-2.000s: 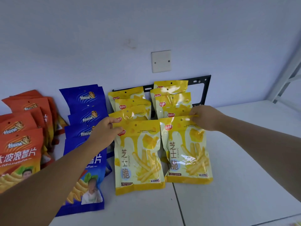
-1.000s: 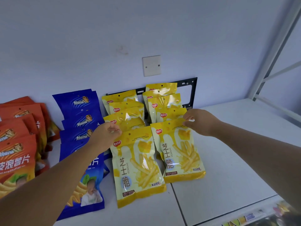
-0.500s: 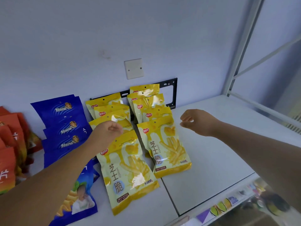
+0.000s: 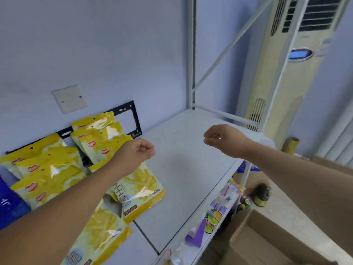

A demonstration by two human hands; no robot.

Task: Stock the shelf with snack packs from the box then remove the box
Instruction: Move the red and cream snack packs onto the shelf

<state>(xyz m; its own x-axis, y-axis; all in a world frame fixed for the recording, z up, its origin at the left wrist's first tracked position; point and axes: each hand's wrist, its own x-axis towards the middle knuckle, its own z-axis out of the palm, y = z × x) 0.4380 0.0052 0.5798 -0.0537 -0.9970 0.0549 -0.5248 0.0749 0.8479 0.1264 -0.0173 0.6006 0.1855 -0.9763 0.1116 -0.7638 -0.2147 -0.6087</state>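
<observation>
Just released from snack packs at left of shelf: left hand and right hand, both loosely curled, empty, apart. Near right, box, likely next target.

Left arm: bare, enters from the lower left, forearm stretched forward and up to the right.
Left hand: raised, back toward the camera, fingers loosely curled, thumb tip near the forefinger, holds nothing.
Right arm: bare, enters from the right edge, forearm angled leftward.
Right hand: in the air, fingers loosely curled inward, nothing in them.
Spacing: hands well apart, the right slightly higher in frame.
</observation>
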